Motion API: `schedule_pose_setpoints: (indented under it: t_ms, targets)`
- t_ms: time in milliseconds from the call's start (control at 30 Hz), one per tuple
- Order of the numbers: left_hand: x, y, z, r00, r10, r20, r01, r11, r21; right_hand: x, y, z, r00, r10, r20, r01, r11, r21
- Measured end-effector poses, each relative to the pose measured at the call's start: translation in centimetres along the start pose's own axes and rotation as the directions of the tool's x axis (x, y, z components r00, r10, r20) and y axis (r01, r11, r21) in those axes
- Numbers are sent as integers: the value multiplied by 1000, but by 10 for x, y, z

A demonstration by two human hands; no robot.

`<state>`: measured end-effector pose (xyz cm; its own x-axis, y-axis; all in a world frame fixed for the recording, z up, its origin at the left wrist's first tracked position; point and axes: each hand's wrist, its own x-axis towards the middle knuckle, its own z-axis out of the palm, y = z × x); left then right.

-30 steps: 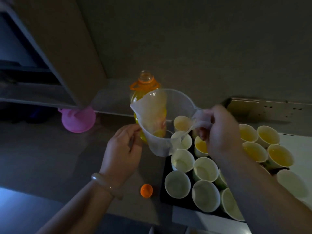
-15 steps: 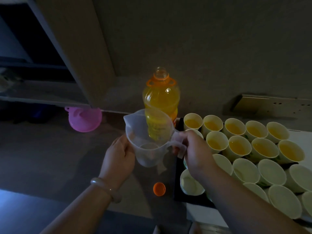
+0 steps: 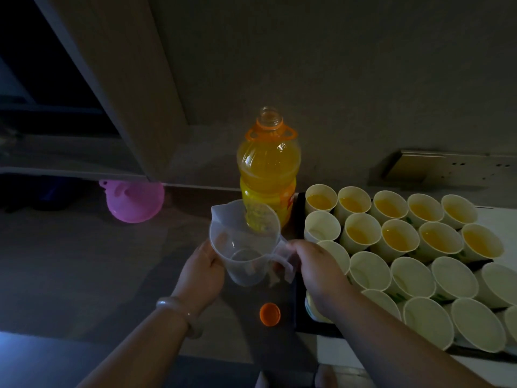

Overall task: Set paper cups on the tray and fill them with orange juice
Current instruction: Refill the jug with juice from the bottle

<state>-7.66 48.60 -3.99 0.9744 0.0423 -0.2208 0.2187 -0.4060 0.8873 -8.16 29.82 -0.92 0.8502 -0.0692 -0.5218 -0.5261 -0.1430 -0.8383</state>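
A clear plastic jug (image 3: 246,245) stands upright and empty on the dark counter, left of the black tray (image 3: 300,278). My right hand (image 3: 313,270) grips its handle, and my left hand (image 3: 202,268) cups its left wall. Behind the jug stands an uncapped bottle of orange juice (image 3: 268,169). Its orange cap (image 3: 270,314) lies on the counter in front of the jug. Several white paper cups fill the tray: the far ones, like one filled cup (image 3: 361,228), hold juice, while near ones, like one empty cup (image 3: 411,277), hold none.
A pink funnel (image 3: 134,201) lies at the back left under a cabinet edge. A wall socket strip (image 3: 447,168) runs behind the tray. A white surface (image 3: 500,217) lies under the tray's right side.
The jug was tilted over the cups a second ago; it has come back left and down to the counter, upright and empty. Both hands stayed with it.
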Motion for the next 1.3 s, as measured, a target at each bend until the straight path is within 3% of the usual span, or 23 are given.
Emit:
schedule_pose_setpoints:
  t_ms: [167,433,833,1000,1300]
  targets:
    - [3,-4,-1,1000,-4,5,3,1000,24,2,3,5,1000,18,-14,-18,999,-49]
    - [-3,-2,-8,999,41,12,-42,997,64,-1,3,4,983,-185,-2,182,967,-176]
    - [2,-3,-23,994,59,-90,-45,987,152,-12,-1,41,984,-129,125,144,982,-119]
    - [1,-7,-27,996,47,-79,-34,987,159,-20,-4,49,993,-88,80,92,994,-51]
    - [-2,0,-25,991,20,-134,-9,996,84,-19,-6,54,990,-88,109,98,991,-93]
